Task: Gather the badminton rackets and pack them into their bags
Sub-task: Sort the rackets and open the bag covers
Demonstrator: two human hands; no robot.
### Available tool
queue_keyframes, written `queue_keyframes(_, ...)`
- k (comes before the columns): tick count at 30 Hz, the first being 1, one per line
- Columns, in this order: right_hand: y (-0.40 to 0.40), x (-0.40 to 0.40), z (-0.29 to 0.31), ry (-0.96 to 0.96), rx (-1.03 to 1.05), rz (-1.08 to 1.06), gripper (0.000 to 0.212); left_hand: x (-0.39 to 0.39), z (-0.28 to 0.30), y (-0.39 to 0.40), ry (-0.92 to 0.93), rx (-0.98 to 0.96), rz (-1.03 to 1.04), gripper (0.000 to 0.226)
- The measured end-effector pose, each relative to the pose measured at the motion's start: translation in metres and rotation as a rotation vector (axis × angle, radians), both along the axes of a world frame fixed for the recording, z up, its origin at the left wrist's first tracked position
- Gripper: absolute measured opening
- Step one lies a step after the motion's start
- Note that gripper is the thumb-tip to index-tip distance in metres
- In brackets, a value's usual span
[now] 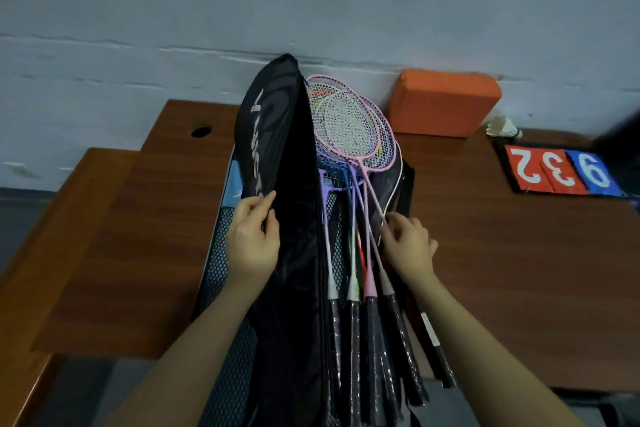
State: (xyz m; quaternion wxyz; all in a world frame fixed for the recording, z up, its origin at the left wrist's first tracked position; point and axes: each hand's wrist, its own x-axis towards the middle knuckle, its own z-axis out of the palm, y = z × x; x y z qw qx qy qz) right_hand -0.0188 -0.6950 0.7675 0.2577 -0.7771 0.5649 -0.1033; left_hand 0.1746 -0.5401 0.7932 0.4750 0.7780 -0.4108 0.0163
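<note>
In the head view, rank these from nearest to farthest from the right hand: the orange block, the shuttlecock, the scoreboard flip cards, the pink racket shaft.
From the right hand:
1. Pink racket shaft, at its fingertips, in the open bag.
2. Scoreboard flip cards, to the right on the table.
3. Orange block, up against the wall.
4. Shuttlecock, far right, behind the cards.
The block and shuttlecock are close to call.
</note>
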Motion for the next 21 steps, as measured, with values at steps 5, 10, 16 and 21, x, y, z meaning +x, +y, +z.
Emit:
queue_keyframes(5,-0.011,-0.008,-0.017,0.021,0.052,0.097,0.033,-0.003,-0.006,-0.005,-0.052,0.055,0.001,0.033)
queue_keyframes(10,-0.013,-0.011,-0.014,-0.105,-0.029,0.167,0.033,-0.002,-0.009,-0.004,-0.086,0.053,0.022,0.032)
queue_keyframes(16,0.009,0.0,0.0,-0.44,0.052,0.043,0.03,0.009,-0.009,0.007,-0.118,0.076,0.03,0.033)
queue_keyframes(21,0.03,0.018,-0.01,-0.396,0.015,0.033,0.032,0.011,-0.008,0.007,-0.095,0.074,0.032,0.033)
